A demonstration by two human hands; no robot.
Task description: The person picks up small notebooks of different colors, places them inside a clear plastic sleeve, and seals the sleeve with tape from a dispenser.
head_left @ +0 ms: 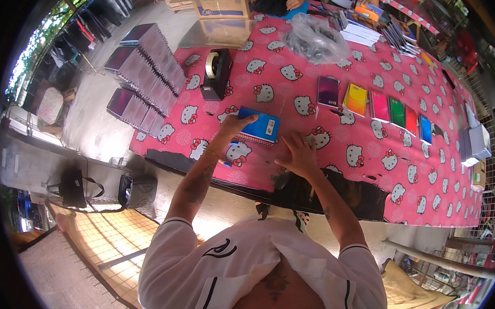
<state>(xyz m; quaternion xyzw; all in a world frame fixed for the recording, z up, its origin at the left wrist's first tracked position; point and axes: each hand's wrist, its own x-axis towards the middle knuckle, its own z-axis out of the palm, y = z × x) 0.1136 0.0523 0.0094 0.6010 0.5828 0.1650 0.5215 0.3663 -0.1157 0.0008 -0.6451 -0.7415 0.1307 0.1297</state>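
Observation:
A small stack of spiral notebooks [265,129] with a blue top cover lies near the front of the table. My left hand [236,128] grips its left side, with the thumb lying over the blue cover. Just right of the stack, my right hand [300,155] rests at the pink tablecloth with its fingers spread, holding nothing. A pen-like blue item [225,163] lies by my left wrist. Beyond the stack stands a black tape dispenser [217,77] with a roll of clear tape.
Tall stacks of spiral notebooks [146,65] stand at the left edge. A row of coloured notebooks, including a yellow one [355,99], lies to the right. Farther back are a crumpled plastic bag [316,39], a cardboard box [224,5] and other people's hands [294,2].

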